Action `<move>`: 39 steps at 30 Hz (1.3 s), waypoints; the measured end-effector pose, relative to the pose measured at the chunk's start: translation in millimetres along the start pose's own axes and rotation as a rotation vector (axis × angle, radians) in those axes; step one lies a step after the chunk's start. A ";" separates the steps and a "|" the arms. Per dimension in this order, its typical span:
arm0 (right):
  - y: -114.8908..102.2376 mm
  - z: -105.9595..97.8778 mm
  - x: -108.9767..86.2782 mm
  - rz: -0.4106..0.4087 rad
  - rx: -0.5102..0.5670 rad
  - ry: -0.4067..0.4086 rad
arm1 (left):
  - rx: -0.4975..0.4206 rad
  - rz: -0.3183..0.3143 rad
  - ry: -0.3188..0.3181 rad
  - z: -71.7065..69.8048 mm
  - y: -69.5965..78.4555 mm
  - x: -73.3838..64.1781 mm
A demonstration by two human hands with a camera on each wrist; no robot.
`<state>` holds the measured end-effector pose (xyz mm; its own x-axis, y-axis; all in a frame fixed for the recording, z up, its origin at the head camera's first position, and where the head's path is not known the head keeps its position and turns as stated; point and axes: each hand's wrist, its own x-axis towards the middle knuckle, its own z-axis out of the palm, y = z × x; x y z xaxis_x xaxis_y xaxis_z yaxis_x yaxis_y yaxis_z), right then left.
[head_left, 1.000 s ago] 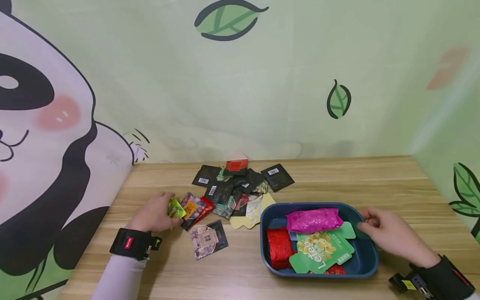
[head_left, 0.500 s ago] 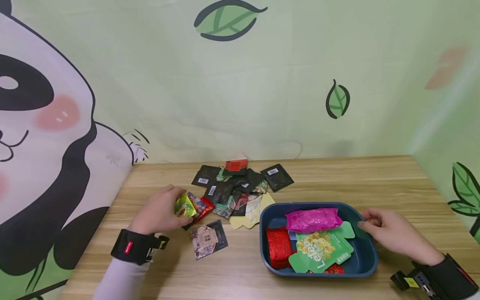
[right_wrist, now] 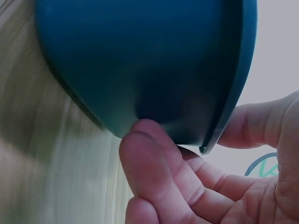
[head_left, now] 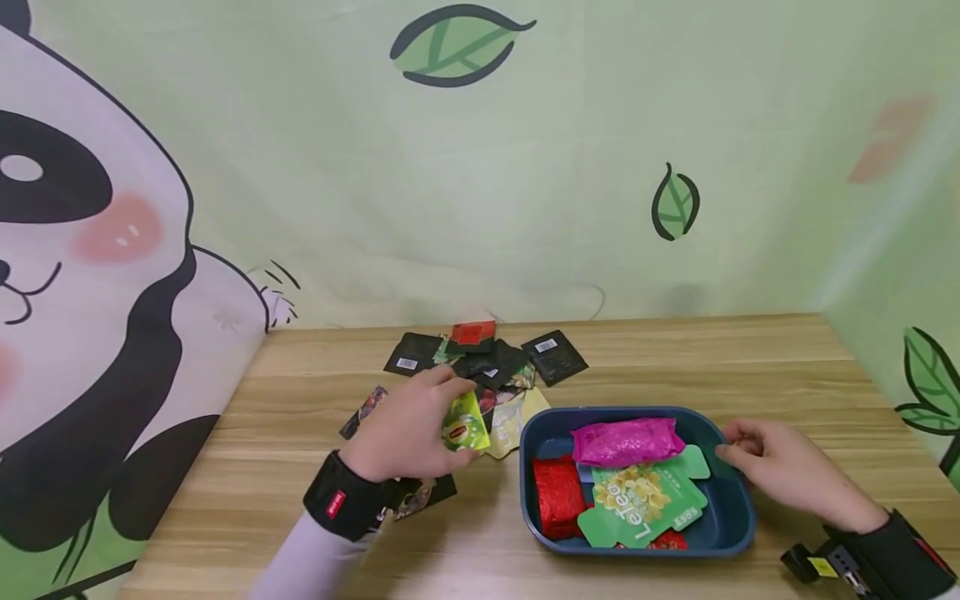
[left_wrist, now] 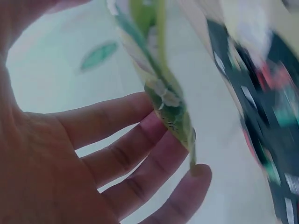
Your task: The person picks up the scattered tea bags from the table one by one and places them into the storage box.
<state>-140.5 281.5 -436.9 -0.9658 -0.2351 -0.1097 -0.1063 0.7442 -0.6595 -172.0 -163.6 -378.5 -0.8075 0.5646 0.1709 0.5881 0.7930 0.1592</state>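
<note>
My left hand (head_left: 405,429) pinches a yellow-green tea sachet (head_left: 467,427) between thumb and fingers, raised above the table. In the left wrist view the sachet (left_wrist: 169,102) appears edge-on against the fingertips. Under and beyond this hand lie black sachets (head_left: 555,357) in a loose pile, partly covered by it. On the right, my right hand (head_left: 787,475) grips the rim of a blue plastic bin (head_left: 729,521). The right wrist view has the thumb at the rim and the fingers against the bin's outer wall (right_wrist: 140,56).
Inside the bin are a pink packet (head_left: 628,442), a red packet (head_left: 558,497) and a flattened green carton (head_left: 648,500). A pale yellow carton (head_left: 510,425) lies just left of the bin. Behind the wooden table (head_left: 817,375) hangs a printed cloth (head_left: 525,192).
My left hand has lifted the yellow-green sachet and carried it right, toward the bin. A patterned sachet beneath it now lies farther left. My right hand stays on the rim.
</note>
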 end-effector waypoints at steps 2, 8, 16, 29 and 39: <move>0.2 0.0 0.2 0.000 -0.003 0.003 | -0.003 0.044 -0.005 4.2 14.7 9.3; 0.7 0.6 -0.3 0.001 -0.001 0.003 | -0.016 0.134 -0.053 13.1 57.0 34.5; 0.8 2.9 0.6 0.008 -0.002 -0.003 | 0.010 0.234 -0.075 19.7 90.1 51.8; 0.8 3.3 -0.2 0.016 -0.034 0.005 | 0.034 0.223 -0.094 25.8 88.9 49.3; 0.0 2.6 -0.4 0.010 -0.042 0.006 | -0.020 0.037 -0.158 13.7 59.9 40.4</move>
<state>-139.5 279.9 -438.8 -0.9683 -0.2236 -0.1113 -0.1063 0.7721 -0.6266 -170.1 -90.1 -375.4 -0.7813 0.6238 0.0227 0.6174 0.7668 0.1756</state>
